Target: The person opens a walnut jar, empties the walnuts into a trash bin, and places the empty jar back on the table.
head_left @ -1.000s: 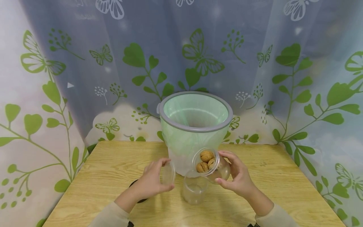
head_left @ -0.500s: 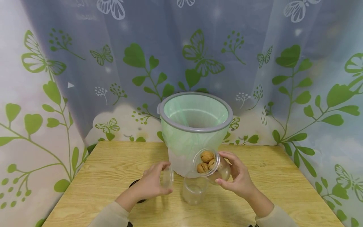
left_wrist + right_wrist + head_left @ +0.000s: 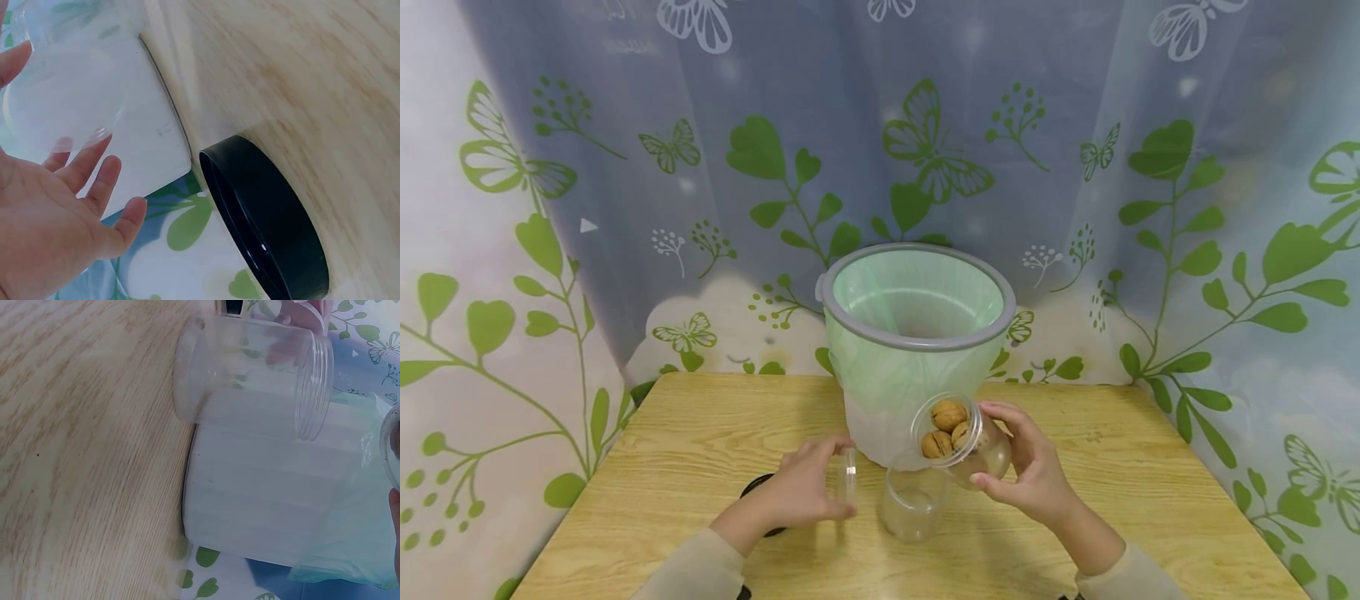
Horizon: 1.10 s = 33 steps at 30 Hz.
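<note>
My left hand point(image 3: 801, 490) pinches a thin clear plastic lid point(image 3: 850, 477) by its edge between thumb and fingers, nearly edge-on in the head view. In the left wrist view the lid point(image 3: 62, 94) is a see-through disc at the fingertips. My right hand point(image 3: 1036, 467) grips a clear jar point(image 3: 988, 458), tilted with its mouth facing left. Several walnuts point(image 3: 950, 414) show through that mouth. Just below it, a second clear jar point(image 3: 915, 515) stands upright on the table between my hands, with no contents visible; the right wrist view shows its threaded neck point(image 3: 315, 387).
A pale green and white bin point(image 3: 891, 392) with a grey rim stands behind the jars. A black round lid point(image 3: 275, 219) lies on the wooden table point(image 3: 722, 417), partly hidden behind my left wrist in the head view. A patterned curtain point(image 3: 850, 108) surrounds the table.
The clear lid in my left hand has turned more edge-on, and that hand has dropped slightly. My right hand and the walnut jar have hardly moved.
</note>
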Each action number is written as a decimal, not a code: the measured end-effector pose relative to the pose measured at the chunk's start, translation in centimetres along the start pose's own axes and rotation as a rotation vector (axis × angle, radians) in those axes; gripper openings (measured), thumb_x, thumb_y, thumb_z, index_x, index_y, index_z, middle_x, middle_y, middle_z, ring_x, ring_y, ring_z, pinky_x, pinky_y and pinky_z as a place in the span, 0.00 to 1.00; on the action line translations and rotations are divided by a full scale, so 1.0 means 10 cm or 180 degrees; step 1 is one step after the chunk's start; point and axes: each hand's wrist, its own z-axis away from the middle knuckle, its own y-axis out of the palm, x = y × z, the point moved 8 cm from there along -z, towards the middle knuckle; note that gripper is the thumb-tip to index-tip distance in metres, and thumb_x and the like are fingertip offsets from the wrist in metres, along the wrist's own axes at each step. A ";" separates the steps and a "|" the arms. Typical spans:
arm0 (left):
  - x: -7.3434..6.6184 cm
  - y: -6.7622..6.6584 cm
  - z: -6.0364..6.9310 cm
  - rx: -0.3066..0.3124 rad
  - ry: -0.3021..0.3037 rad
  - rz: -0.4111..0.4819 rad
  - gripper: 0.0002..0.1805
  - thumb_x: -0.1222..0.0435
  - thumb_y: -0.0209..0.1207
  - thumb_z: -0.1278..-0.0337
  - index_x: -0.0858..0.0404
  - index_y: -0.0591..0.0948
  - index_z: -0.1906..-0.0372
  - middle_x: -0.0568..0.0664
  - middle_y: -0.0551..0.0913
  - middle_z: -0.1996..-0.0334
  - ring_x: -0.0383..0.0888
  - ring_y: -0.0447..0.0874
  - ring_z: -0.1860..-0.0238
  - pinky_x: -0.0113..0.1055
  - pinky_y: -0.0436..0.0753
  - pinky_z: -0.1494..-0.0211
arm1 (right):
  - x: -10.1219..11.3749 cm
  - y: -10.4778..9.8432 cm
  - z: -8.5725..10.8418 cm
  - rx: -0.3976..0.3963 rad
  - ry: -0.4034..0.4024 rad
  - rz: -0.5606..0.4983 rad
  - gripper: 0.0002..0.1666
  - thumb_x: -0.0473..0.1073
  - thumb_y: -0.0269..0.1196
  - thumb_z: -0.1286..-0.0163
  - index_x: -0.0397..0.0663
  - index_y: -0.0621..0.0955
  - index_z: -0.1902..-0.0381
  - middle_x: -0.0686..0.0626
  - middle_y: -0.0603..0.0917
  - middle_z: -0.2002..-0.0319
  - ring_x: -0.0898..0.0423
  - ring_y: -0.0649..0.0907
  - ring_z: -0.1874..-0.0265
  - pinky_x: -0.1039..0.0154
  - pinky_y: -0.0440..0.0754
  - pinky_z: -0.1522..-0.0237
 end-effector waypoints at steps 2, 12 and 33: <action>0.03 0.03 -0.01 0.0043 -0.0009 -0.0030 0.48 0.50 0.75 0.55 0.57 0.66 0.29 0.51 0.69 0.33 0.56 0.62 0.31 0.67 0.57 0.34 | 0.00 0.00 0.00 -0.0004 0.0003 -0.0002 0.47 0.17 0.71 0.52 0.20 0.64 0.35 0.39 0.71 0.34 0.50 0.72 0.34 0.62 0.73 0.35; 0.12 0.16 -0.03 0.0312 -0.0205 -0.0049 0.48 0.48 0.75 0.56 0.55 0.65 0.28 0.54 0.70 0.34 0.66 0.65 0.36 0.69 0.67 0.42 | -0.01 -0.01 0.02 -0.0021 0.0051 -0.0023 0.47 0.16 0.70 0.52 0.20 0.64 0.34 0.40 0.70 0.33 0.50 0.72 0.33 0.63 0.73 0.35; 0.14 0.30 -0.11 0.0517 -0.0156 -0.0143 0.47 0.46 0.73 0.54 0.58 0.65 0.30 0.49 0.71 0.35 0.59 0.65 0.33 0.66 0.64 0.37 | -0.01 -0.03 0.04 -0.0021 0.0042 -0.0007 0.46 0.17 0.71 0.51 0.20 0.64 0.34 0.40 0.70 0.33 0.51 0.71 0.32 0.63 0.72 0.35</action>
